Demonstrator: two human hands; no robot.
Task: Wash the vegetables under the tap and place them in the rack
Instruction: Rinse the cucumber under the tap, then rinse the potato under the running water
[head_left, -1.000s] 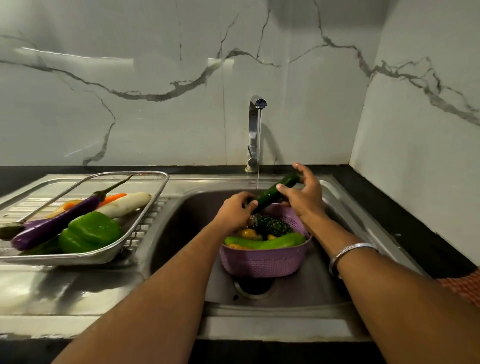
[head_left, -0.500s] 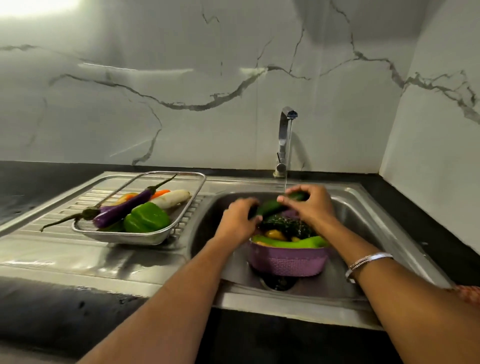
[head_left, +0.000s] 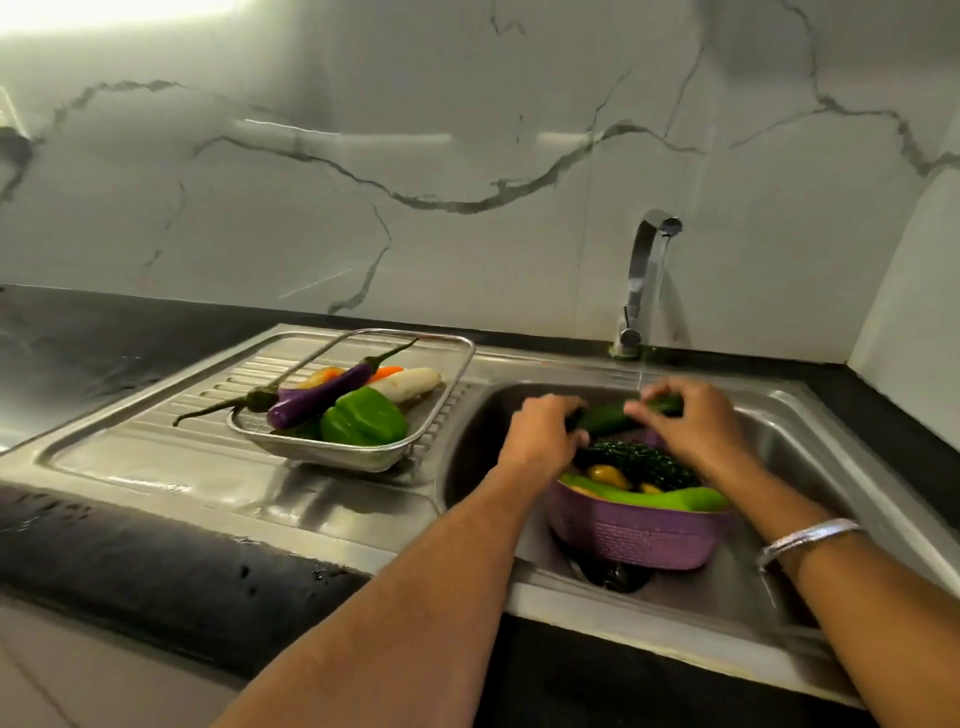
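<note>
Fingers (head_left: 558, 410) of my left hand (head_left: 540, 436) curl round the near-left end of a dark green cucumber (head_left: 605, 415), while my right hand (head_left: 696, 426) pinches its far-right end. I hold it level over the purple colander (head_left: 634, 535) in the sink (head_left: 769, 441), beneath the tap (head_left: 641, 275); a thin stream seems to fall there, though blur makes it hard to confirm. Left of the sink, on the drainboard (head_left: 156, 457), the steel rack (head_left: 353, 454) holds a green capsicum (head_left: 363, 423), purple brinjal (head_left: 322, 397) and white radish (head_left: 408, 384).
</note>
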